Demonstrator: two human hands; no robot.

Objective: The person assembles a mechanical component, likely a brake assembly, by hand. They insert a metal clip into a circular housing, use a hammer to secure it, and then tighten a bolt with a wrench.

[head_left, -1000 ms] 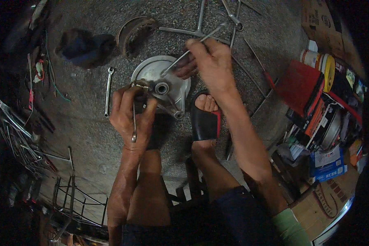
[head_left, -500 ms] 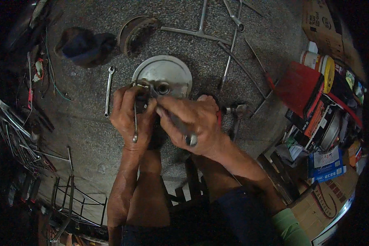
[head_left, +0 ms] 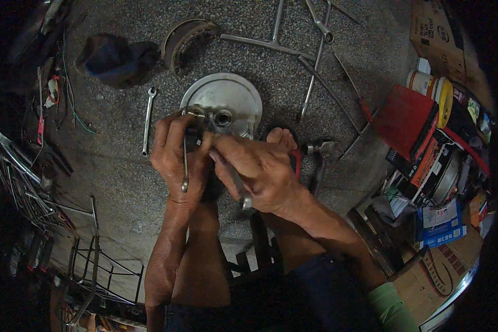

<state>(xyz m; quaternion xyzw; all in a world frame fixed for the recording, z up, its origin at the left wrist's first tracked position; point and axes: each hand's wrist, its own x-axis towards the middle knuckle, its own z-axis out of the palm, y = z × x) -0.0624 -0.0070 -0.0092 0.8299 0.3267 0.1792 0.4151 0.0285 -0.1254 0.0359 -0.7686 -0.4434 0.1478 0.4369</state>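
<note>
A round silver brake drum plate with a central hole lies on the floor before me, its near edge partly hidden by my hands. My left hand is closed at its left near side, with a slim wrench running between the fingers toward the wrist. A small metal bolt shows by those fingertips. My right hand is closed around another wrench, whose blurred end sticks out below the palm. Its far end is hidden where the two hands meet.
Beyond the plate lie a curved brake shoe, a dark blue cloth and a T-handle wrench. A loose wrench is at left, a hammer at right. Boxes and a red case crowd the right side.
The wrench end below my right palm has swung left and down. My right fingers have shifted slightly; the left hand keeps its grip at the plate.
</note>
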